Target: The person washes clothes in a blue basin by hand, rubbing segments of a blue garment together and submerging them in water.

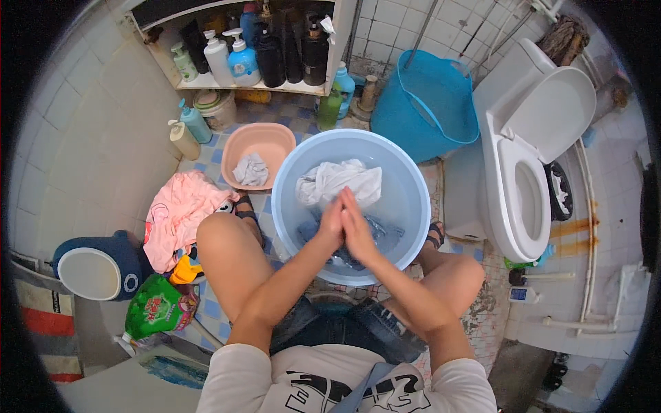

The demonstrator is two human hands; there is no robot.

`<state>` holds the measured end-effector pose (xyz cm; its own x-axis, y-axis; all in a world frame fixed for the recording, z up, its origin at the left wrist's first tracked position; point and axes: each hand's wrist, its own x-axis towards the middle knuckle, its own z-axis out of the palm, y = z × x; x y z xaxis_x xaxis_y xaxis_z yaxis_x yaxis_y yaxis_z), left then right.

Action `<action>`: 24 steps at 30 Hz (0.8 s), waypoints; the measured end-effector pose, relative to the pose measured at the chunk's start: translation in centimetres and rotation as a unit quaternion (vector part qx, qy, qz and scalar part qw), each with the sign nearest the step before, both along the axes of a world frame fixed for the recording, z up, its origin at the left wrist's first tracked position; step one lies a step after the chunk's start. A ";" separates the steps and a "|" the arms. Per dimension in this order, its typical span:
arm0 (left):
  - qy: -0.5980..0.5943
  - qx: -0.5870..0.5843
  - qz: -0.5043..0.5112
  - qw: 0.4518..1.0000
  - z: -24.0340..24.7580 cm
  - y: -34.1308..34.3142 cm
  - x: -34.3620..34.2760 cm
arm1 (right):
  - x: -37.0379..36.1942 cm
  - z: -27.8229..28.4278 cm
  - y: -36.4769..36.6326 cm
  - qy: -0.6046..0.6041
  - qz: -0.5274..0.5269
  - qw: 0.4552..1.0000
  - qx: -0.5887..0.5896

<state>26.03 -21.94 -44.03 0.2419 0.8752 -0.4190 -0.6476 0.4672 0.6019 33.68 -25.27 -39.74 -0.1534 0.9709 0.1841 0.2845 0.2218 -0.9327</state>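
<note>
My left hand [333, 224] and my right hand [356, 226] meet palm to palm over a big light blue basin [284, 206]. Their fingers are stretched out, and I see no object between them, though the palms are hidden. Just beyond the fingertips a bunched white cloth garment [335, 180] lies in cloudy water. Beneath my hands, dark blue denim-like fabric [383, 233] is under the water, partly covered by my hands and wrists.
A pink basin [233, 141] with a small white cloth [252, 170] stands left of the big one. Pink clothing [180, 210] is heaped by my left leg, near a green detergent bag [155, 308]. A blue bucket [413, 113] and toilet [506, 186] stand right; bottles [242, 60] fill a shelf.
</note>
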 end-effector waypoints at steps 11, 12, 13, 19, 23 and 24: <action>0.044 0.021 -0.089 0.995 2.2 -2.1 1.8 | 3.9 -2.8 2.6 0.011 -0.118 0.989 -0.086; 0.053 0.020 -0.084 0.995 2.2 -1.6 1.3 | 2.5 -2.4 1.6 0.005 -0.089 0.995 -0.050; -0.006 -0.035 -0.043 0.998 1.6 -1.0 0.6 | 0.9 -1.7 0.4 0.026 -0.035 0.998 -0.054; -0.015 -0.043 -0.088 0.995 2.7 -1.4 0.6 | 1.1 -1.7 0.5 -0.024 -0.048 0.998 0.014; -0.031 -0.022 -0.119 0.992 1.9 -1.9 1.2 | 5.5 -3.7 4.6 0.023 -0.165 0.986 -0.017; -0.032 -0.019 -0.123 0.992 1.0 -1.3 1.4 | 7.9 -4.9 5.4 -0.010 -0.168 0.984 -0.051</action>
